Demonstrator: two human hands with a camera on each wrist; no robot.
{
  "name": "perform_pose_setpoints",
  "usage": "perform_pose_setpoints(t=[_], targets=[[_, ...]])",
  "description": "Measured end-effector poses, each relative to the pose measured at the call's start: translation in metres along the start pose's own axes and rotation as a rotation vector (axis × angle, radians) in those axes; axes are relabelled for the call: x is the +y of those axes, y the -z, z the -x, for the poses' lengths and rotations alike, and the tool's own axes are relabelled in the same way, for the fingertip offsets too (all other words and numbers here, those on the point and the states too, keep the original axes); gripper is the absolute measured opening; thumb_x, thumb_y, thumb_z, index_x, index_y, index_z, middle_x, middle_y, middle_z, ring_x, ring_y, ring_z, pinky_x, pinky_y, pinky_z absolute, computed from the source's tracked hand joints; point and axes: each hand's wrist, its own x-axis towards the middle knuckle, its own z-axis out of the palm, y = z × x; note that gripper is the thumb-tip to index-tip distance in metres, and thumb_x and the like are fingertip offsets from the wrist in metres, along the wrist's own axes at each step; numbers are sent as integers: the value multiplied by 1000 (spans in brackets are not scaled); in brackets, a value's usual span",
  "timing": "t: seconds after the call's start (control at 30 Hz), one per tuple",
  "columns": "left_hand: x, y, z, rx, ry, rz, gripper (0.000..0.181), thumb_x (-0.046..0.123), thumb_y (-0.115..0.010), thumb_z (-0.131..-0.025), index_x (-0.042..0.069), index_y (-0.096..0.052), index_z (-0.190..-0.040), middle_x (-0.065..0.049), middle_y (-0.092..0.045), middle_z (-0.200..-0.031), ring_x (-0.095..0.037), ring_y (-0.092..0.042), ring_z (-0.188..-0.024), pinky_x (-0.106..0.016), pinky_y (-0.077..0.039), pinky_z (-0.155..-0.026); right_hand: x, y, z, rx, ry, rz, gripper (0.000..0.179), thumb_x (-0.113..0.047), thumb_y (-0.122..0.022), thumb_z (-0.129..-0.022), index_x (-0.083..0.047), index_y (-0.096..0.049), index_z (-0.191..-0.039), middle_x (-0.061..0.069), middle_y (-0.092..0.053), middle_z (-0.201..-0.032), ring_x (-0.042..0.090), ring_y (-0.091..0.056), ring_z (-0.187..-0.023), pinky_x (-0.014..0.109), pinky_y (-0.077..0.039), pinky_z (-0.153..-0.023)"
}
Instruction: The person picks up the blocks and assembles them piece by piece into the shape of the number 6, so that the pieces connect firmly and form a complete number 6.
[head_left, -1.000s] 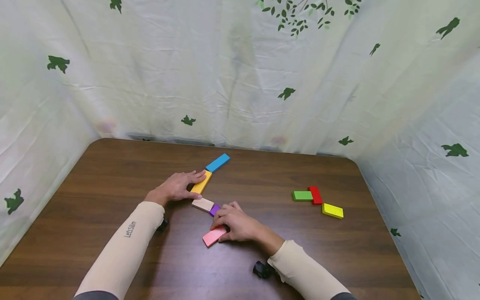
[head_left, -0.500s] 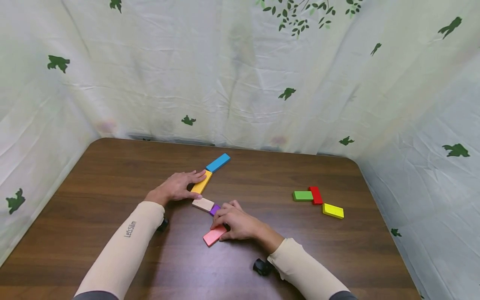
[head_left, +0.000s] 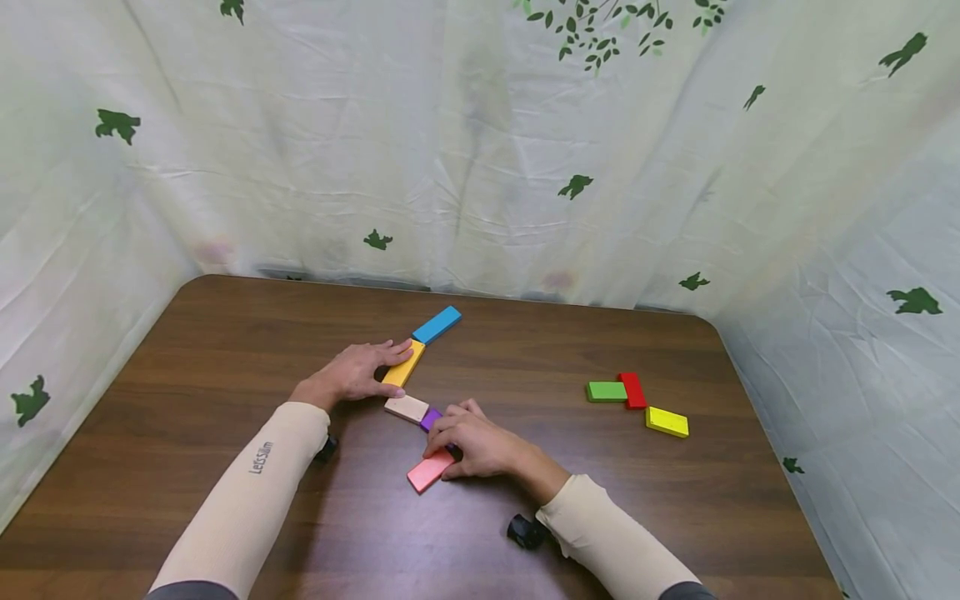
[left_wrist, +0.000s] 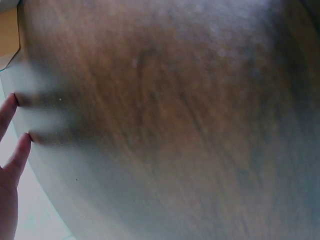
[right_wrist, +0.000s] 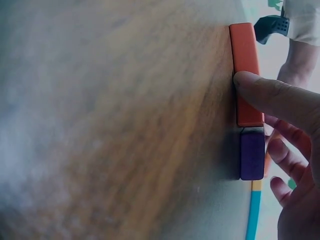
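My left hand (head_left: 354,375) rests over an orange-yellow block (head_left: 403,364), its fingers stretched across the far part and its thumb at the near end, beside a cream block (head_left: 407,408). Two of its fingertips touch the table in the left wrist view. With thumb and fingers, my right hand (head_left: 478,443) pinches a pink block (head_left: 428,472) lying on the table. A purple block (right_wrist: 252,156) stands end to end with the pink one in the right wrist view; the hand partly hides it in the head view. A blue block (head_left: 437,325) meets the orange-yellow block's far end.
To the right lie a green block (head_left: 606,392), a red block (head_left: 632,390) and a yellow block (head_left: 667,422), set close together. The brown wooden table (head_left: 262,333) has a white curtain (head_left: 315,167) with green leaf prints behind it and at both sides.
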Motion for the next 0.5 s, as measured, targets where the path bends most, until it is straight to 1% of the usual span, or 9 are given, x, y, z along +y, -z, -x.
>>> perform_pose_setpoints(t=[0.23,0.5], targets=[[-1,-1,-1,13,-25,-14,77,49,-64,-87,6,-39,-146,-11,-31,-154,-39,-33,-138,-60,-28,-107,1,1,0,2,6,-4,27,-28,-84,-75,-21,-74,-100,-12,-67,-102,7,-49,-93,29,-29,-86],[-1,-2,-1,6,-12,-12,77,49,-64,-87,7,-38,-147,-10,-31,-155,-39,-32,-139,-60,-27,-108,1,1,1,-19,6,-15,27,-27,-83,-76,-22,-75,-101,-13,-67,-104,6,-48,-94,30,-28,-87]])
